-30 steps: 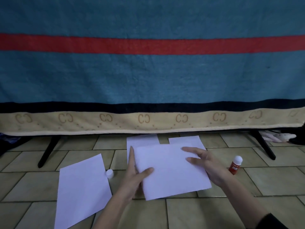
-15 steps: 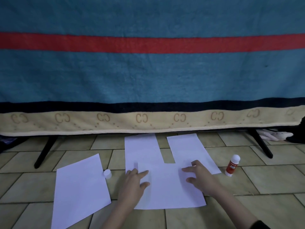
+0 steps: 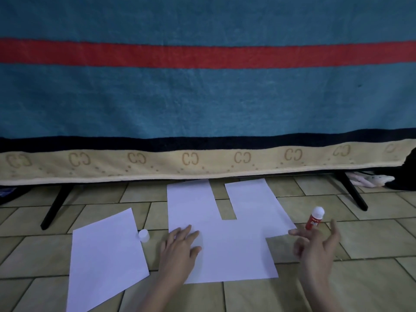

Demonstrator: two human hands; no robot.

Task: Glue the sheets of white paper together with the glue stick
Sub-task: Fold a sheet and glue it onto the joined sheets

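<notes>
Three white paper sheets (image 3: 227, 246) lying overlapped on the tan tiled floor (image 3: 371, 242), left hand (image 3: 180, 251) pressing flat, fingers straight, on the near one. Right hand (image 3: 319, 246) hovering loose, holding nothing, just short of the red-and-white glue stick (image 3: 315, 218) standing uncapped. Small white cap (image 3: 143, 235) sitting beside a fourth loose sheet (image 3: 105, 262).
</notes>
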